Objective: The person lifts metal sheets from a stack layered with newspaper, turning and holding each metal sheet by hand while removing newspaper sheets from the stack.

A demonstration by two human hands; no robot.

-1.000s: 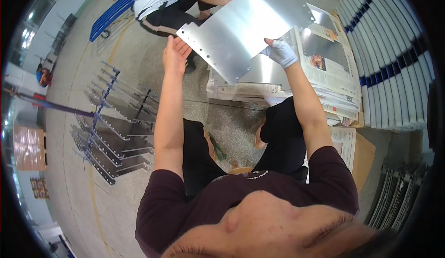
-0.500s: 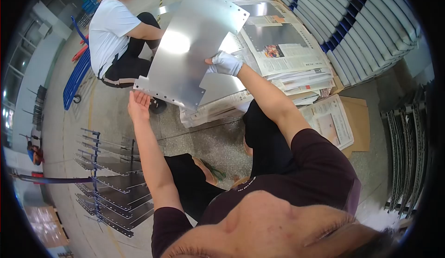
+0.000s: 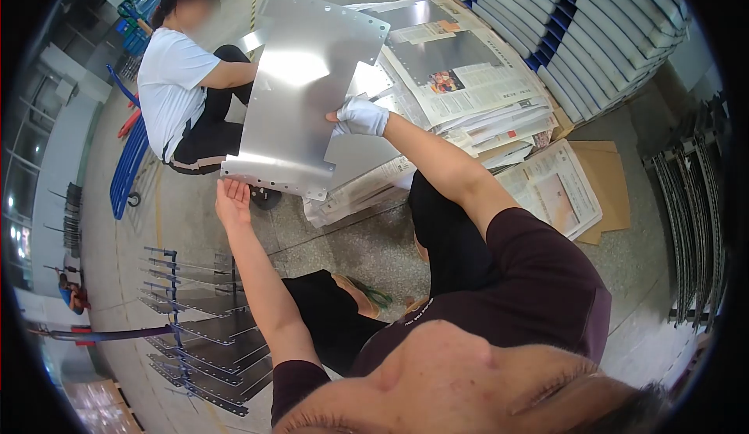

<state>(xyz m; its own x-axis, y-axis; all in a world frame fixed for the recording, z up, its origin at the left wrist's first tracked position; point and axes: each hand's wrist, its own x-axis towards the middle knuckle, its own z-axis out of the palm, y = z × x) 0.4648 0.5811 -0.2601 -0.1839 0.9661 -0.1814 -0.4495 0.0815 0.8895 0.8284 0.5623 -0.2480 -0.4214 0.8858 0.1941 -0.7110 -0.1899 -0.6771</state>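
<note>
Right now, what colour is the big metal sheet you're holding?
The metal sheet is silvery grey with bright, shiny patches; the head view, the only one, shows it best.

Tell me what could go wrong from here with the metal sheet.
The left hand is bare at the metal sheet's lower corner, so a slip might cut its fingers.

The gloved right hand grips just one side; the sheet could twist if the left hand came away.

The arm of a co-worker runs out of sight behind the sheet, so a swing might knock it.
</note>
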